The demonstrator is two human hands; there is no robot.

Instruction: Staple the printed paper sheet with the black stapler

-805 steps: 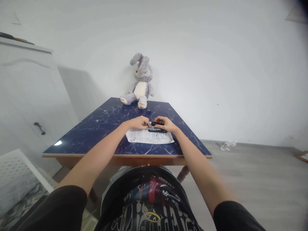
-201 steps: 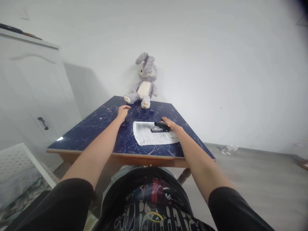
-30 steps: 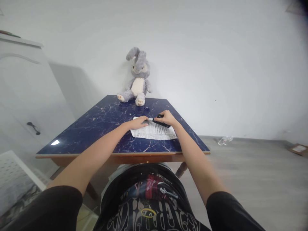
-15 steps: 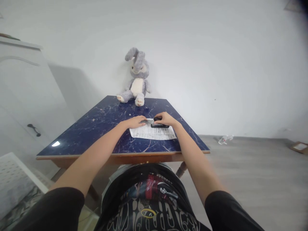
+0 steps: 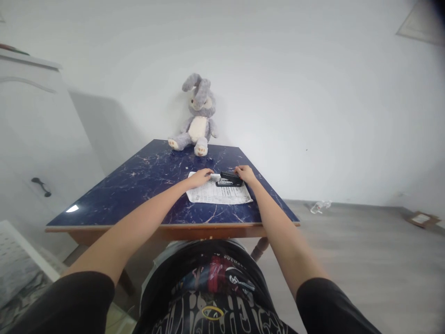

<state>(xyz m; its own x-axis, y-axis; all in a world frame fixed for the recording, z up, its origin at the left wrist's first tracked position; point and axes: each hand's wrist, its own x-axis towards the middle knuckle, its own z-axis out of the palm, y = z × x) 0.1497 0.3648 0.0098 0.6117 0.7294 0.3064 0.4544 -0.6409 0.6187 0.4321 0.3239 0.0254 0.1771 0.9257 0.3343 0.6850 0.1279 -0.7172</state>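
Stapler (image 5: 229, 183) sits on the printed paper (image 5: 219, 196), right of center, toward the far edge. Long axis runs left-right, roughly parallel to the table's (image 5: 139, 185) near edge. Hinge end points right, nose left; top arm is raised clear of the base at the nose.

Right hand (image 5: 246, 174) is nearer: right at the hinge end, stapler lying to its left. Fingers bent around the back; looks like contact, but can't tell if they're pinching.

Left hand (image 5: 200, 177) rests on the paper's upper left, fingers extended, nothing gripped. Stapler is to its right, nose near the fingertips but apart. Plush rabbit (image 5: 199, 127) sits at the far edge.
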